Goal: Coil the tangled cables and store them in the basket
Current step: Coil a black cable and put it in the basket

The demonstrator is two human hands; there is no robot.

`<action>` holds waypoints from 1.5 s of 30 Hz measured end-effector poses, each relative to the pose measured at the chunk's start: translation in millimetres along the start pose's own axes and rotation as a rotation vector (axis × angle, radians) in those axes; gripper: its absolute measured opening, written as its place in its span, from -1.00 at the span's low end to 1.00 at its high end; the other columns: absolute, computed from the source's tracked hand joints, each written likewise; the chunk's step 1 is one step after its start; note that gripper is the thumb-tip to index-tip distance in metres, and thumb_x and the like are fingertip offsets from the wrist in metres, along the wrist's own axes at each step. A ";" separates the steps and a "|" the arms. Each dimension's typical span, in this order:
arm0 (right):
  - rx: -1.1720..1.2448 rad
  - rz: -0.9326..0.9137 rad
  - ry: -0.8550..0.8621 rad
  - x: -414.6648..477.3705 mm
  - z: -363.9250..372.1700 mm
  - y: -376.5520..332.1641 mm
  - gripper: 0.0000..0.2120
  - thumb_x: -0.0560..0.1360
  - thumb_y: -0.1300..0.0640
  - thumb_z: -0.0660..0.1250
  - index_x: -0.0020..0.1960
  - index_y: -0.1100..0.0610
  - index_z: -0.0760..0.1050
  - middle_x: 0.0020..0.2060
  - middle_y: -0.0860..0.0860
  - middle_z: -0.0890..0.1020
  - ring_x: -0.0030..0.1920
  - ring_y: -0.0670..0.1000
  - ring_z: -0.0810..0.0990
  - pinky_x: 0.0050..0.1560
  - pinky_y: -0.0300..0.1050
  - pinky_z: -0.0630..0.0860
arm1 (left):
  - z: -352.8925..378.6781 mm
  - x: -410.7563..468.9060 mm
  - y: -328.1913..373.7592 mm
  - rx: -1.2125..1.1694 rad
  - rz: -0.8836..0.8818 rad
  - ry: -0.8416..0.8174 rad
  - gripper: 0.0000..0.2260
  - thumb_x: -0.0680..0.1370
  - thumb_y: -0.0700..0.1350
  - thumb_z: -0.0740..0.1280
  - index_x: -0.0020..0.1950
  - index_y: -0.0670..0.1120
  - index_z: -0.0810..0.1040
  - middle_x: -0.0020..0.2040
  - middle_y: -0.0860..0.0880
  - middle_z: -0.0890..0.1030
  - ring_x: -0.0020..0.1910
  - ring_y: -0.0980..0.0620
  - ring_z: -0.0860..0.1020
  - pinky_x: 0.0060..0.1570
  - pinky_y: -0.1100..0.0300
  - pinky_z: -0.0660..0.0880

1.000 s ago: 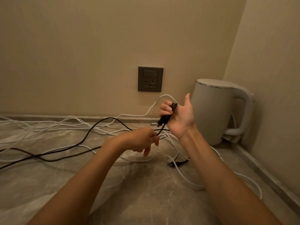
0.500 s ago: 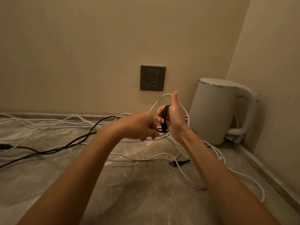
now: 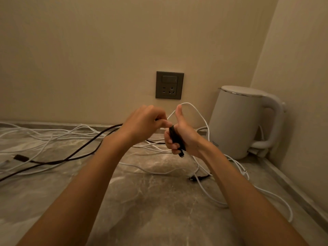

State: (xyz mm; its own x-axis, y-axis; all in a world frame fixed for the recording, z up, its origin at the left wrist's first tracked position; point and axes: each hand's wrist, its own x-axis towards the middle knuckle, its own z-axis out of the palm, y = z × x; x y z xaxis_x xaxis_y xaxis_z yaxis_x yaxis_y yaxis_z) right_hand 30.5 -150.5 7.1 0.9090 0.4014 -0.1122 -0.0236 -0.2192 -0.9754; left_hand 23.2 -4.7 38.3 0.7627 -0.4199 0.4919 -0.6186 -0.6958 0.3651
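Grey marble countertop [image 3: 150,210] in a beige corner, kettle [image 3: 236,121] tucked near the right wall.
I see my right hand [image 3: 186,137] gripping the coiled black cable [image 3: 175,137], left hand [image 3: 142,121] pinching its strand alongside; white cables [image 3: 53,134] sprawl along the back edge, open stone nearest me.

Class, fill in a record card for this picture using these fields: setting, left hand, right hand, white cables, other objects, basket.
setting: stone surface in a wall corner
left hand: pinches the black cable close to the other hand
right hand: holds loops of the black cable wound round it, thumb up
white cables: tangled and uncoiled on the stone surface
other objects: kettle in the corner; wall socket, nothing plugged in
basket: not in view
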 end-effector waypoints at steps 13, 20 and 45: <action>0.571 -0.054 -0.463 -1.1 -8.5 -2.3 -0.14 0.36 -0.52 -0.33 -0.62 0.12 0.32 -0.73 -0.05 0.29 -0.73 -0.16 0.20 -0.70 -0.43 0.14 | 25.5 1.4 1.5 -0.418 -0.117 0.011 -0.70 0.62 -0.16 0.14 -0.30 -0.13 0.43 -0.46 -0.02 0.37 -0.49 0.05 0.32 -0.41 0.19 0.28; 0.630 -0.042 -0.313 2.2 -1.6 -3.3 -0.15 0.41 -0.48 -0.30 -0.72 0.11 0.23 -0.79 -0.03 0.23 -0.79 -0.13 0.13 -0.73 -0.46 0.10 | 32.9 -1.3 8.4 -0.270 -0.110 0.099 -0.65 0.64 -0.14 0.06 -0.35 -0.07 0.33 -0.38 -0.10 0.47 -0.41 -0.05 0.41 -0.26 0.06 0.34; 0.958 -0.135 0.039 5.6 14.1 -7.7 -0.54 0.65 -0.07 -0.06 -0.31 0.12 0.34 -0.56 -0.02 0.36 -0.52 -0.06 0.34 -0.07 -0.12 0.40 | 29.9 -2.8 -0.2 -0.110 -0.132 0.506 -0.68 0.64 -0.13 0.06 -0.08 -0.27 0.51 -0.31 -0.17 0.49 -0.27 -0.21 0.50 -0.30 0.06 0.33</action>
State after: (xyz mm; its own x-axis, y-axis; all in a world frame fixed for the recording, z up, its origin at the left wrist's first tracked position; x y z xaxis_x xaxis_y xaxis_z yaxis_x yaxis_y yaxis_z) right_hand 29.9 -134.0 11.3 0.9415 0.3369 0.0015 -0.2318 0.6512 -0.7226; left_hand 26.8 -20.8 13.2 0.6655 0.0196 0.7461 -0.5604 -0.6471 0.5169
